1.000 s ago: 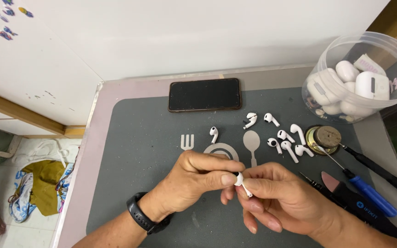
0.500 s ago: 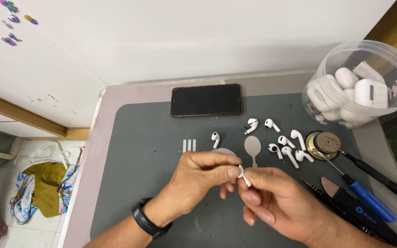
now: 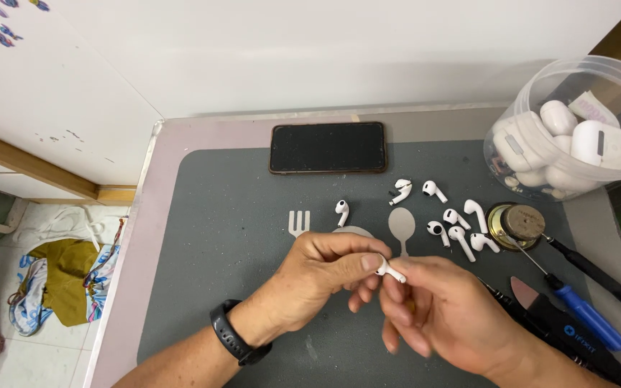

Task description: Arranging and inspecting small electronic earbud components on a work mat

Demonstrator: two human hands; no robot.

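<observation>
1. My left hand [image 3: 325, 269] and right hand [image 3: 436, 312] meet over the grey mat [image 3: 224, 215], both pinching one white earbud [image 3: 389, 271]; my fingertips hide most of it.
2. Beyond the earbud lie loose earbuds [image 3: 458, 223] and a round metal disc [image 3: 515, 223].
3. Farther still rests a black phone [image 3: 327, 147].
4. Right of the phone, a clear tub [image 3: 576, 129] of white cases is cut off by the frame.

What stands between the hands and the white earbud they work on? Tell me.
Nothing visible does. The white earbud is already pinched between the fingers of the left hand and the right hand, above the grey mat.
</observation>
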